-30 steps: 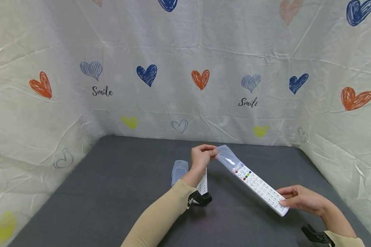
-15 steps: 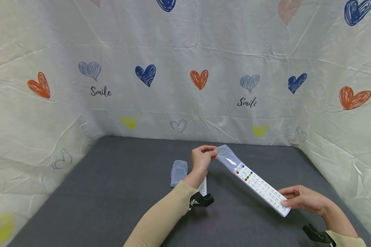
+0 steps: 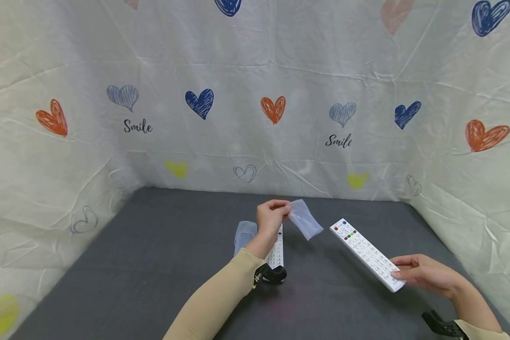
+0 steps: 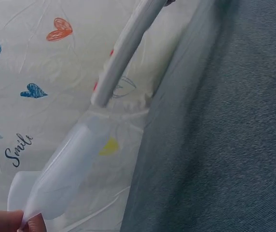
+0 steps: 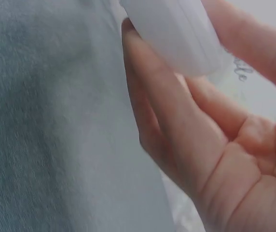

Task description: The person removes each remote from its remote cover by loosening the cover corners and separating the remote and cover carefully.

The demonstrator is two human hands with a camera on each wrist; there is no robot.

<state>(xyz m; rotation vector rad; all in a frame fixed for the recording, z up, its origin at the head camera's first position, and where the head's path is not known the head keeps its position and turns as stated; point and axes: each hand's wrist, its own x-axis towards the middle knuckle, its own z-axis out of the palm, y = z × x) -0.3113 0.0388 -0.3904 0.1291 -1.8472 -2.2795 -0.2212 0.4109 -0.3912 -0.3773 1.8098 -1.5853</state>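
Observation:
My left hand pinches the corner of a limp, translucent plastic sleeve between thumb and fingers. To the right, a white remote control slants above the table, its coloured buttons at the upper end. My right hand grips its lower end, thumb on the button face. A narrow gap separates the sleeve from the remote in the head view. The left wrist view shows the sleeve hanging near the end of the remote. In the right wrist view, fingers curl under the remote's white end.
A second white remote lies on the dark grey table, partly hidden by my left wrist. Beside it is another bluish translucent cover. A white cloth printed with hearts encloses the table at the back and sides.
The sleeve was over the remote's upper end and has come off it. The left hand has shifted slightly left with the sleeve; the right hand has moved slightly right with the remote.

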